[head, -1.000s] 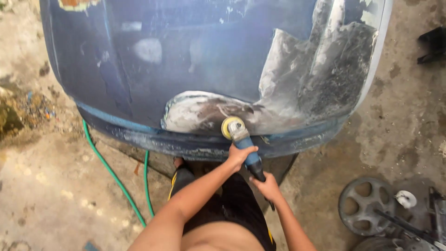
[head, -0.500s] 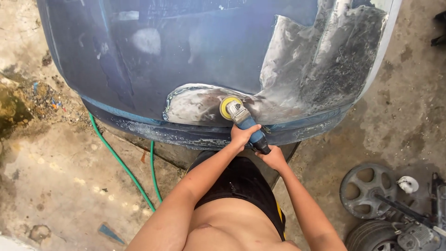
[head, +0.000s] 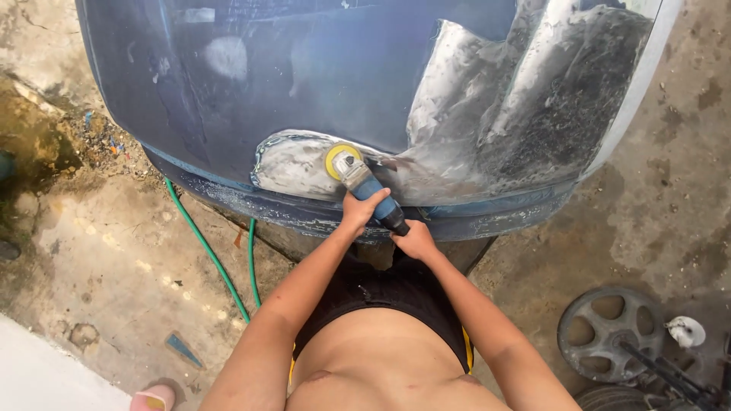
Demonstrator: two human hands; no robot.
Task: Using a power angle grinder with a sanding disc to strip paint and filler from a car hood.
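Far left: stained concrete floor [head: 91,259], with damp dirt and debris near the left edge of the view. A green hose [head: 207,251] runs across it, out from under the near edge of the car panel, then doubles back under it.

Centre-left: blue car body panel [head: 304,68] fills the upper view. A sanded bare patch [head: 293,164] sits just above the panel's near edge, grey-white, ringed by feathered paint.

Centre: angle grinder [head: 364,185] with a yellow sanding disc [head: 339,160], disc laid on the right end of the bare patch. Left hand [head: 361,211] wrapped over the blue body just behind the head, fingers curled tight around it. Right hand [head: 414,242] closed around the rear of the handle, fingers folded about it; the fingertips are hidden below. Both arms reach forward from the bare torso.

Centre-right: large filler-grey region [head: 533,106] spreading up toward the panel's right edge, rough and speckled, joined to the small patch by a narrow sanded band.

Far right: a dark steel wheel [head: 609,331] lying flat on the floor, a small white cap-like object [head: 685,332] beside it.

Judgement: the sanding stage, disc working at the seam between patch and filler. Continuing seems to call for a flat disc, light even pressure, a firm two-handed hold and slow sweeps along the band.
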